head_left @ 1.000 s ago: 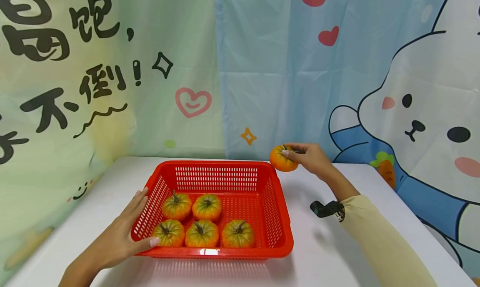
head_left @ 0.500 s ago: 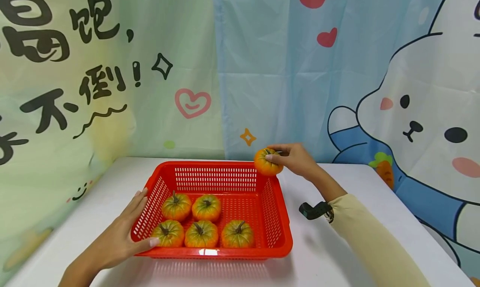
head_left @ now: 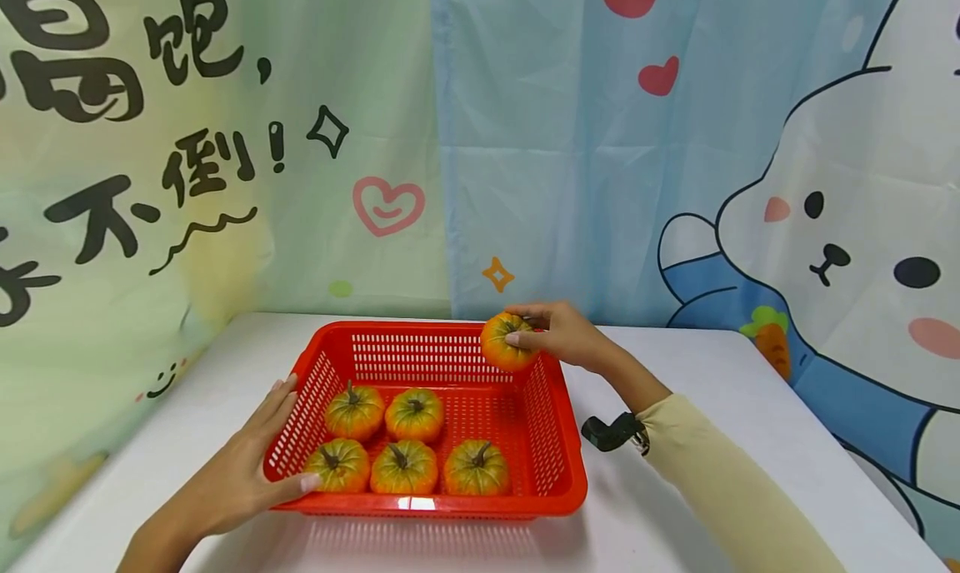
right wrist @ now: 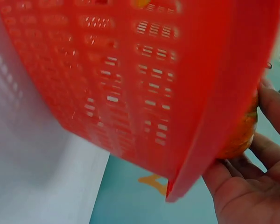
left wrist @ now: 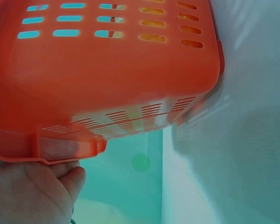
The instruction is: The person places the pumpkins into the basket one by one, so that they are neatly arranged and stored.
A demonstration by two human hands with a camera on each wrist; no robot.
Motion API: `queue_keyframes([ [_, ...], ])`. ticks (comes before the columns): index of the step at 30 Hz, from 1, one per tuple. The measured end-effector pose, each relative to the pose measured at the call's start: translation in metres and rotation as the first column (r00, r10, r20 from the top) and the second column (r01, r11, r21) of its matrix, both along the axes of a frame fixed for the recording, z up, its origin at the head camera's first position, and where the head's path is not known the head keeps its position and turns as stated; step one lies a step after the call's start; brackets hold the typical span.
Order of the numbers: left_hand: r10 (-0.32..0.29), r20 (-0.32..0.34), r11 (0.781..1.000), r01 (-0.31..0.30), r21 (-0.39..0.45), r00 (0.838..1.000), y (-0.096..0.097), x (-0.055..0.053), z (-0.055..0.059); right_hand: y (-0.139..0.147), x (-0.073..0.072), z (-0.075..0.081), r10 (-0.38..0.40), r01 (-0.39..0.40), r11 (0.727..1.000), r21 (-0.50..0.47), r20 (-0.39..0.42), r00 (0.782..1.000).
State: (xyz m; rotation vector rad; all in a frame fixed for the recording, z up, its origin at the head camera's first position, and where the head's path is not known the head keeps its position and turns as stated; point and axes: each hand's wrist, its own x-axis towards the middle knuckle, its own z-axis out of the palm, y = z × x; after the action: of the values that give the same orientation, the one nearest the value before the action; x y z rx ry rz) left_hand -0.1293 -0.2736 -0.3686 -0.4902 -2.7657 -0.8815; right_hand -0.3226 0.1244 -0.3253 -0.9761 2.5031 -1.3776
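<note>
A red plastic basket (head_left: 547, 500) holds several small orange-and-green pumpkins, one of them a pumpkin (head_left: 476, 467) standing by itself at the front right. At the basket's left side, my left hand (head_left: 240, 465) rests against the rim with straight fingers, the thumb lying over the front left corner. My right hand (head_left: 562, 336) pinches another pumpkin (head_left: 501, 341) between thumb and fingers, above the back right corner of the basket. From the right wrist, the basket's wall partly hides this pumpkin (right wrist: 238, 140) in the right hand (right wrist: 252, 186).
The basket stands on a white table (head_left: 637, 490). Behind the table hangs a printed curtain (head_left: 517, 181) with hearts, writing and a large white cartoon animal. A black strap device (head_left: 611, 431) sits on the right wrist, beside the basket's right wall.
My right hand has carried its pumpkin leftward and slightly down, from beyond the basket's back right corner to over its inside. The left hand and the basket have stayed put.
</note>
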Motion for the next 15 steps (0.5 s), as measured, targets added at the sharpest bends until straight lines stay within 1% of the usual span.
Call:
queue_keyframes([
  [3,0.001,0.001,1.0,-0.001,0.001,1.0,0.0,0.0,0.0,-0.007,0.001,-0.001,0.02,-0.021,1.0,0.023,0.003,1.0],
  [6,0.0,0.004,1.0,0.0,0.006,1.0,0.0,0.0,-0.001,-0.012,0.001,-0.005,0.068,-0.069,0.997,0.04,0.027,0.997],
  [10,0.001,0.011,1.0,-0.001,0.009,1.0,0.0,0.0,0.0,-0.017,0.002,-0.009,0.142,-0.147,0.983,0.11,0.055,0.988],
  [13,0.008,0.014,1.0,-0.008,-0.002,1.0,0.0,0.0,0.0,-0.021,0.004,-0.009,0.168,-0.173,0.971,0.166,0.043,0.985],
  [15,0.011,0.014,1.0,-0.011,-0.008,1.0,0.0,0.0,0.0,-0.024,0.006,-0.008,0.175,-0.18,0.968,0.174,0.044,0.984],
])
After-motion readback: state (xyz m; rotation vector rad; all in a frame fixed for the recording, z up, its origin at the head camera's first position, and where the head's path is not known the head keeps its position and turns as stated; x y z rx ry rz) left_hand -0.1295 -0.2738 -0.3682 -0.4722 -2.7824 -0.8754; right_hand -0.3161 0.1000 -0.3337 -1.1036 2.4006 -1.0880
